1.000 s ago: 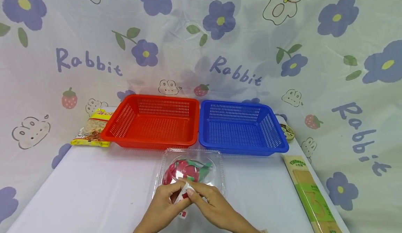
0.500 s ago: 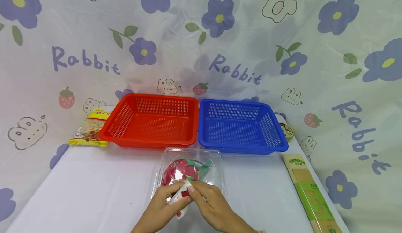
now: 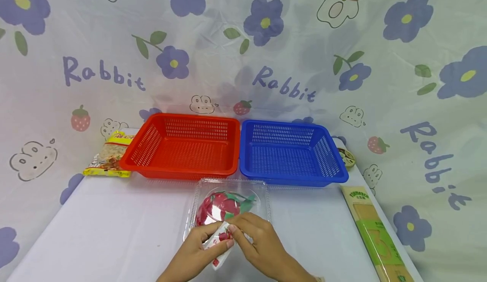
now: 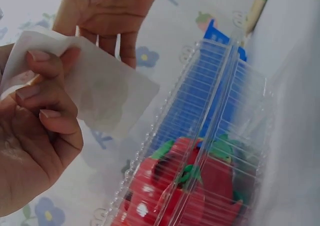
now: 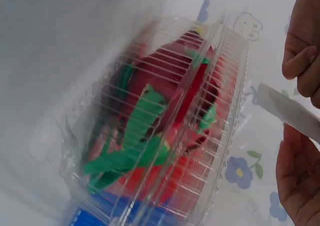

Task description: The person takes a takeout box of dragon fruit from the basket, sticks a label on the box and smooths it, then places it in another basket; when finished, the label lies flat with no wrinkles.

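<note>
A small white label [image 3: 217, 248] with red print, thin as paper, is between my two hands in the head view. My left hand [image 3: 195, 246] grips it from the left, the thumb lying across its front. Fingers of my right hand [image 3: 262, 242] pinch its upper right corner. Only the label's plain pale back [image 4: 107, 88] shows in the left wrist view. Just beyond the hands stands a lidded clear plastic box [image 3: 265, 193] holding a red dragon fruit [image 3: 218, 208] with green leaf tips. The hands hide the box's near side.
A red basket [image 3: 182, 174] and a blue basket [image 3: 294, 180] stand side by side behind the box. At far left lies a yellow food packet [image 3: 110, 155]. On the right are a round tin [image 3: 347, 158] and a long green-and-tan pack [image 3: 374, 231], near the table's right edge.
The label has turned so that more of its printed face shows. My right hand has lifted slightly and its fingers have shifted on the corner. The box and baskets have stayed put.
</note>
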A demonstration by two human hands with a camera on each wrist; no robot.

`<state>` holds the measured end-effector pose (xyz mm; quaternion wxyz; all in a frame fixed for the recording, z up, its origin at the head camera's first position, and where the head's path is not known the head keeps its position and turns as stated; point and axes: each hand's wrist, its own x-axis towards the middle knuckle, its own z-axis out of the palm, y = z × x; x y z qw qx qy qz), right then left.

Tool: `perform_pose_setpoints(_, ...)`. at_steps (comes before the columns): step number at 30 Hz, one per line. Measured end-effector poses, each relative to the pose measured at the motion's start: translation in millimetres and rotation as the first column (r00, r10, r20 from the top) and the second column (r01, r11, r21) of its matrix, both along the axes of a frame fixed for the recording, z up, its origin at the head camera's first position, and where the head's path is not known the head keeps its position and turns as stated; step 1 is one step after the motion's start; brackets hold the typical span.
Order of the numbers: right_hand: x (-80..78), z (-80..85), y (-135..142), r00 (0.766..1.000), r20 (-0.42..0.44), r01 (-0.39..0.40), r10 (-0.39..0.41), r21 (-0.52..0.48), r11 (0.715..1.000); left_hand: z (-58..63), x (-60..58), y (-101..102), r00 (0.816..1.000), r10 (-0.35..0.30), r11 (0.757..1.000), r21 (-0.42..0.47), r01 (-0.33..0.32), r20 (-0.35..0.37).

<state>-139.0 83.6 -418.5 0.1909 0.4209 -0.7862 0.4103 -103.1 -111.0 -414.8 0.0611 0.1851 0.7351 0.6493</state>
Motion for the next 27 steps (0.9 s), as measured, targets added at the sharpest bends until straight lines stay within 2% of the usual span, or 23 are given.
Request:
perform_pose_setpoints(5, -0.7, -2.2, -1.6, 0.999, 0.006, -0.036, 0.036, -0.067, 0.997, 0.1, 0.4, -0.6, 1.0, -0.024, 1.0, 0.008, 0.024, -0.001)
perform_pose_setpoints(9, -0.8, -2.3, -2.1, 0.987, 0.116, -0.094, 0.11, -0.135, 0.986, 1.0, 1.5, -1.5, 0.999, -0.042, 0.999, 0.029, 0.041, 0.022)
perform_pose_setpoints(13, 0.9, -0.6, -1.6, 0.931, 0.318, -0.115, 0.181, -0.214, 0.97, 1.0, 1.5, -2.3, 0.997, -0.071, 0.995, 0.067, 0.069, 0.039)
perform_pose_setpoints(16, 1.6, 2.1, 0.1, 0.86, 0.466, -0.098, 0.209, -0.25, 0.963, 1.0, 1.5, -3.3, 0.995, -0.086, 0.992, 0.092, 0.081, 0.054)
perform_pose_setpoints(19, 0.0, 3.8, 3.2, 0.808, 0.545, -0.105, 0.224, -0.241, 0.965, 0.9, 0.9, -4.5, 0.995, -0.094, 0.992, 0.092, 0.091, 0.034)
perform_pose_setpoints(21, -0.9, 4.6, 3.9, 0.785, 0.574, -0.12, 0.233, -0.228, 0.966, 1.0, 0.4, -4.8, 0.995, -0.097, 0.992, 0.082, 0.096, 0.009)
perform_pose_setpoints(23, -1.7, 3.0, 3.7, 0.804, 0.544, -0.151, 0.24, -0.203, 0.967, 0.3, -0.5, -4.6, 0.994, -0.109, 0.99, 0.082, 0.11, -0.02)
perform_pose_setpoints(24, -1.9, 2.0, 3.2, 0.823, 0.512, -0.168, 0.244, -0.191, 0.967, 0.0, -0.7, -4.5, 0.993, -0.113, 0.99, 0.084, 0.115, -0.026)
perform_pose_setpoints(27, -2.9, -1.7, 2.9, 0.917, 0.333, -0.183, 0.218, -0.134, 0.974, -0.7, -1.2, -4.0, 0.991, -0.129, 0.986, 0.101, 0.133, -0.042)
